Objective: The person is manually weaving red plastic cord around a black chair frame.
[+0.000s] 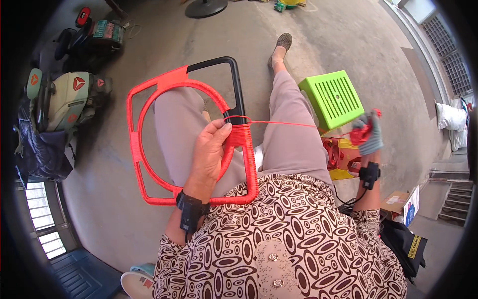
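Note:
My left hand (208,152) is bare and closed on a black metal frame (236,84), its thumb and fingertips pinching beside the joint where red cord crosses. Most of the frame, a rounded square with a ring inside, is wrapped tightly in red cord (140,144); its far right corner shows bare black. The frame rests over my lap and left thigh. A single taut red strand (286,122) runs from the joint to my right hand (369,137). That hand wears a grey glove and is closed round a bundle of red cord (360,134), out to the right, slightly blurred.
A green slatted plastic stool (334,99) stands beyond my right knee, with a red and yellow bag (343,159) near it. A cardboard box (394,201) and black bag (406,246) lie at right. Scooters (67,99) stand at left. A round black base (205,7) is far ahead.

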A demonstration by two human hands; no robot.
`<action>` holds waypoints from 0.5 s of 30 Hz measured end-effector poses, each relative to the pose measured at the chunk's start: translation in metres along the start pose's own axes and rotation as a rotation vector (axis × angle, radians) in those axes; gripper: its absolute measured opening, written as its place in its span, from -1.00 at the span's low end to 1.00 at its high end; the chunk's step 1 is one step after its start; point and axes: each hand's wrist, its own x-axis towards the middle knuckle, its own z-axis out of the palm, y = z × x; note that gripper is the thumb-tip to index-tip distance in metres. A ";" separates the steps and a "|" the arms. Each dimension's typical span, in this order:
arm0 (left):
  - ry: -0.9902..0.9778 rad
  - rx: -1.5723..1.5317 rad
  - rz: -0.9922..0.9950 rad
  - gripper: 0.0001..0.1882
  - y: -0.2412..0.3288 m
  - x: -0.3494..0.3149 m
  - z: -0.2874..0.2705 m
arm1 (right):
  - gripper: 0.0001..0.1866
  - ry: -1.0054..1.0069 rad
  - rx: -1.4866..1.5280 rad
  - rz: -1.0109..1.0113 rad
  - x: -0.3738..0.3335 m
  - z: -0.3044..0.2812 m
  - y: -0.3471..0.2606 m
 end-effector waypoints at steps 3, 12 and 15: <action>0.051 -0.027 0.014 -0.85 -0.002 -0.001 0.000 | -0.80 0.001 -0.463 0.314 -0.004 0.082 0.056; 0.133 0.055 -0.036 -0.86 0.007 -0.011 0.007 | -0.77 -0.560 -0.869 0.616 -0.021 0.190 0.130; 0.083 0.114 -0.066 -0.85 0.007 -0.011 0.005 | -0.81 -0.509 -0.877 0.592 -0.024 0.198 0.125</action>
